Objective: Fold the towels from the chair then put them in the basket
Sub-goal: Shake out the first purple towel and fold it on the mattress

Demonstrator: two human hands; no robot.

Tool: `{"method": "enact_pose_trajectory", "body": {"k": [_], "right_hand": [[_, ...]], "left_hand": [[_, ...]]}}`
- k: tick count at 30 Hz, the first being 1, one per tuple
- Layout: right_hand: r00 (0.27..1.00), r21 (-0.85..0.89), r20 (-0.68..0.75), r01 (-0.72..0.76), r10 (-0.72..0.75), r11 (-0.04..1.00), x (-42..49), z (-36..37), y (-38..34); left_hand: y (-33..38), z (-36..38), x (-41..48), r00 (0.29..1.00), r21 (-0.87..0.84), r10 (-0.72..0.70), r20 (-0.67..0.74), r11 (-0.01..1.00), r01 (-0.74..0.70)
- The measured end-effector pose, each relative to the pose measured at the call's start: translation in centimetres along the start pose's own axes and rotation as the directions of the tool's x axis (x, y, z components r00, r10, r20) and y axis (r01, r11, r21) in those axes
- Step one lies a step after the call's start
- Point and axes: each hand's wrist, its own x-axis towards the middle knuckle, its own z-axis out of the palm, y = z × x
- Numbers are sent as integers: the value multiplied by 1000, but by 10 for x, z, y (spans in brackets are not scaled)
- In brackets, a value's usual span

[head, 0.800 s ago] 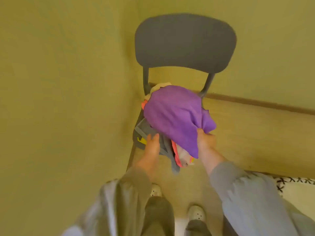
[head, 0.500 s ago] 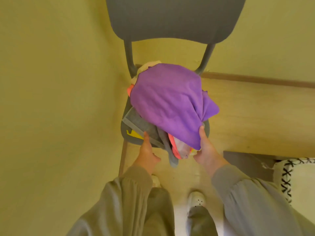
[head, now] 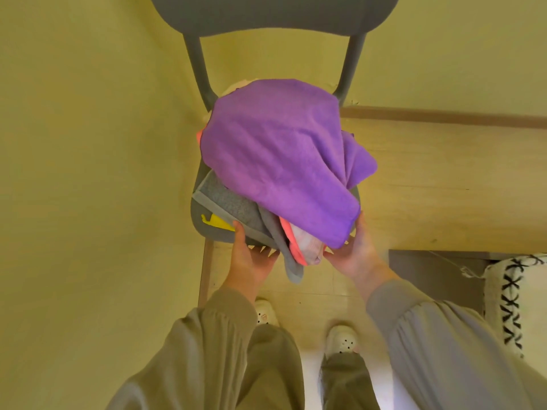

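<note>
Left hand [head: 248,258]: grips the front edge of the gray chair [head: 204,232] seat. Thumb on top, at the border of the gray towel [head: 233,202]; fingers curled under the seat edge, tips showing beneath it.

Right hand [head: 355,253]: clamped on the front of the towel pile. Thumb raised against the lower edge of the purple towel [head: 281,155]; fingers reach beneath the pale pink towel [head: 307,247]. The two hands are apart, with the hanging tail of the gray towel between them.

Towels: all on the chair seat, unfolded, heaped just beyond both hands. The purple towel lies on top and covers most of the heap. The gray towel sits beneath it, on the left hand's side, with one end drooping over the seat front. A coral towel [head: 291,244] and the pink one spill out next to the right hand's fingertips. A yellow towel [head: 216,223] shows as a small patch on the seat just beyond the left thumb. A cream towel [head: 236,85] peeks out at the far side of the heap, by the chair back.

White basket [head: 503,291] with black crosses: on the floor [head: 429,187], well apart from the right hand, on its outer side. Only part of its wall is in view.

Two white shoes [head: 342,341] stand on the floor, nearer to the person than either hand.
</note>
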Motion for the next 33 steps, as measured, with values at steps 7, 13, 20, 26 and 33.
{"method": "enact_pose_trajectory", "body": {"k": [7,13,20,26,33], "right_hand": [[998,83,-50,-37,41,996,10,-11,-3],[999,184,27,-49,45,982,7,-13,-4],[999,154,27,-35,31,987,4,-18,1],[999,132,43,-25,19,991,-3,-35,15],[987,55,148,-69,60,996,-8,-92,16]], "left_hand": [[-3,-1,9,999,-84,35,20,996,-33],[-14,-10,9,999,-87,52,-11,995,-53],[-24,-20,6,997,-78,63,-49,995,-67],[-53,-39,-2,990,-105,100,-100,988,-111],[-121,-71,-33,991,-127,116,-71,984,-125]]}}
